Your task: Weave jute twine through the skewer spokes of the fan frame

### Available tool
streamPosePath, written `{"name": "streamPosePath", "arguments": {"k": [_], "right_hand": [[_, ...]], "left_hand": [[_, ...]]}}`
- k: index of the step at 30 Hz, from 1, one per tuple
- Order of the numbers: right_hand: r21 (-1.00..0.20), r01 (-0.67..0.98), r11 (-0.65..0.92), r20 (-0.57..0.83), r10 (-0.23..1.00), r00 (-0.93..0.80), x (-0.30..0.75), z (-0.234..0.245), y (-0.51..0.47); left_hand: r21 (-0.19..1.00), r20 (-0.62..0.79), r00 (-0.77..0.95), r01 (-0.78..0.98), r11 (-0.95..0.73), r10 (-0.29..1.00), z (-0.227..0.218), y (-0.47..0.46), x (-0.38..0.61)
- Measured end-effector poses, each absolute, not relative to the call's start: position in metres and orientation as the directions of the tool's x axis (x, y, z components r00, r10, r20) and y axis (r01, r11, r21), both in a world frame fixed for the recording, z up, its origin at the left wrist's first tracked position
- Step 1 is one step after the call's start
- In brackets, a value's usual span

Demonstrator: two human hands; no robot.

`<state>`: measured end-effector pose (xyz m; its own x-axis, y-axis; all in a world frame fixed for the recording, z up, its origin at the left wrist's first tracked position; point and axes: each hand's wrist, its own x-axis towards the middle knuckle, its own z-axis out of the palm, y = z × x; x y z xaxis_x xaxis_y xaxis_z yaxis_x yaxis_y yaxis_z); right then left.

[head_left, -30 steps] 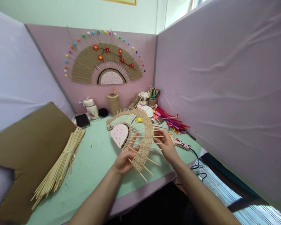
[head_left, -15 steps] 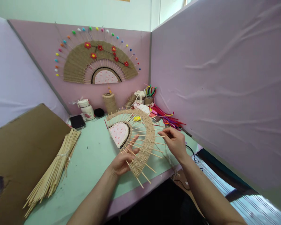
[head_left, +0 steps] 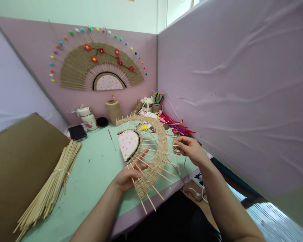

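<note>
A half-round woven fan [head_left: 155,165] of tan cord and thin wooden sticks is held up over the table, tilted on its side. Its small white centre [head_left: 128,145] has pink dots and a dark braided edge. My left hand [head_left: 130,174] grips the sticks at the lower inner side, thumb in front and fingers behind. Beyond the woven band's outer edge, my right hand [head_left: 189,148] pinches at the end of one protruding stick. Whether a cord is also between those fingertips is too small to tell. Behind that hand lies a small packet of colourful bits [head_left: 176,148].
A tied bundle of sticks [head_left: 49,188] lies at the left beside brown cardboard [head_left: 22,158]. Along the back stand a white bottle [head_left: 88,118], a twine spool [head_left: 113,111] and red pipe cleaners [head_left: 175,125]. A finished fan [head_left: 78,69] hangs on the pink partition. A red-tipped stick [head_left: 111,139] lies behind.
The fan has turned slightly, its lower end shifting left and down. My right hand has moved slightly right, still pinching by the sticks. The camera view has swung a little right.
</note>
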<state>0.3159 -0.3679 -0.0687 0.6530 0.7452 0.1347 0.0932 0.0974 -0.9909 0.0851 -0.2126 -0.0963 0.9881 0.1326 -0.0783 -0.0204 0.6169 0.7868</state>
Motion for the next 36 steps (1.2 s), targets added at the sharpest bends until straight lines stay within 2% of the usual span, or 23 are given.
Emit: {"name": "streamPosePath", "arguments": {"k": [5, 12, 18, 22, 25, 27, 29, 32, 36], "right_hand": [[-0.96, -0.162, 0.23, 0.059, 0.726, 0.685, 0.299, -0.082, -0.343], [-0.786, -0.346, 0.513, 0.036, 0.596, 0.802, 0.281, -0.102, -0.302], [-0.758, -0.41, 0.507, -0.006, 0.623, 0.782, 0.279, -0.117, -0.292], [-0.719, -0.443, 0.535, -0.01, 0.63, 0.776, 0.276, -0.119, -0.294], [-0.702, -0.473, 0.533, -0.004, 0.661, 0.751, 0.273, -0.117, -0.296], [-0.691, -0.494, 0.527, 0.018, 0.696, 0.718, 0.27, -0.115, -0.297], [-0.677, -0.509, 0.531, 0.034, 0.714, 0.7, 0.266, -0.111, -0.297], [-0.684, -0.496, 0.534, 0.046, 0.711, 0.702, 0.261, -0.104, -0.296], [-0.752, -0.422, 0.507, 0.069, 0.697, 0.714, 0.258, -0.098, -0.297]], "left_hand": [[0.78, -0.068, 0.992, -0.014, 0.625, 0.108, -0.1, -0.214, 0.088], [0.681, -0.046, 0.986, -0.086, 0.727, 0.16, -0.104, -0.23, 0.098], [0.624, -0.101, 0.981, -0.067, 0.779, 0.166, -0.106, -0.257, 0.098], [0.479, -0.12, 0.969, -0.132, 0.868, 0.214, -0.113, -0.265, 0.084], [0.351, -0.253, 0.883, -0.298, 0.888, 0.396, -0.115, -0.255, 0.077], [0.347, -0.401, 0.744, -0.417, 0.84, 0.535, -0.112, -0.242, 0.077], [0.384, -0.5, 0.604, -0.487, 0.785, 0.62, -0.107, -0.23, 0.082], [0.413, -0.56, 0.534, -0.483, 0.772, 0.633, -0.101, -0.22, 0.09], [0.409, -0.566, 0.562, -0.444, 0.797, 0.603, -0.1, -0.228, 0.088]]}}
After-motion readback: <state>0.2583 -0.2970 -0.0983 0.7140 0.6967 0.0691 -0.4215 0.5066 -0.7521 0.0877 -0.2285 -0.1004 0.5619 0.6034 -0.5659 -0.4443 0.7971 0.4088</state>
